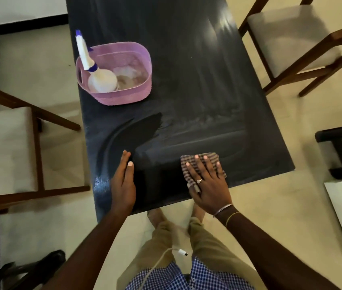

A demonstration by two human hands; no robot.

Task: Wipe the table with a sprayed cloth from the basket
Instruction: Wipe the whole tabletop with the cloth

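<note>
Dark and long, the table [186,59] runs away from where the person stands, with wooden chairs [291,38] drawn back on either side over a pale floor. Toward the far left of the top sits the pink basket [124,97], and the spray bottle [101,80] stands in it with its nozzle leaning out over the rim. Something pale lies beside the bottle, and I cannot tell what it is. The checked cloth [209,159] is out of the basket and flat on the table near the near right edge, under the right hand [209,189]. That hand's fingers are spread and straight, pressing down rather than gripping. The left hand [123,185] rests on the table near the front edge, fingers straight and together, holding nothing. By my reckoning the fetching and spraying are done and the wiping is well under way. A clean, darker patch [141,130] curves across the near left, and the strip by the front edge looks clear too. A greyish film [197,114] covers the middle and the far half — so most of the surface, including the ground around the basket, is left to do.
</note>
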